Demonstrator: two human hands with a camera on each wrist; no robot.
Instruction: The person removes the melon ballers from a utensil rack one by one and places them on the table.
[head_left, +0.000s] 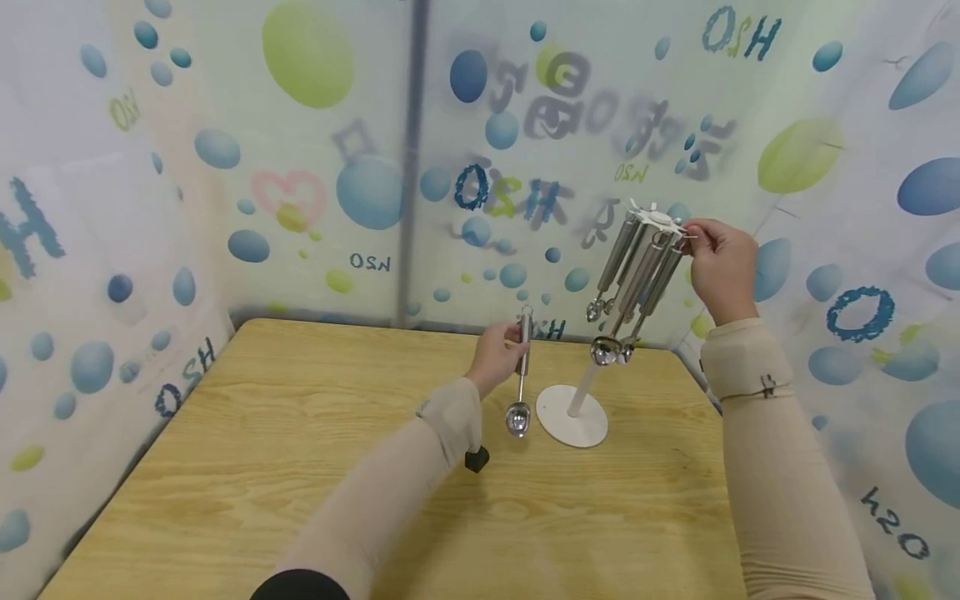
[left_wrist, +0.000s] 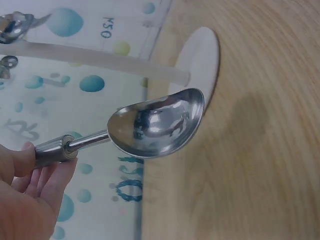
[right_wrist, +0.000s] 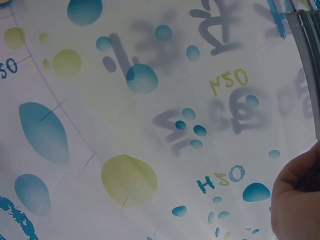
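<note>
My left hand [head_left: 495,358] grips the metal handle of an ice cream scoop [head_left: 518,418], which hangs bowl down above the table, left of a white utensil rack [head_left: 558,427]. In the left wrist view the shiny scoop bowl [left_wrist: 155,125] shows clearly, with the fingers around the handle. At the top right of the rack, my right hand [head_left: 723,262] pinches the edge of its hooked white top [head_left: 657,218]. Several metal utensils [head_left: 633,275] with scoop or spoon ends hang from that top. Only part of the right hand [right_wrist: 297,200] shows in the right wrist view; its fingertips are hidden there.
The rack's round white base and pole stand on a wooden table [head_left: 337,417] near its back right. Patterned curtains [head_left: 315,167] enclose the table's back and sides. A small black object [head_left: 477,459] appears beside the left sleeve.
</note>
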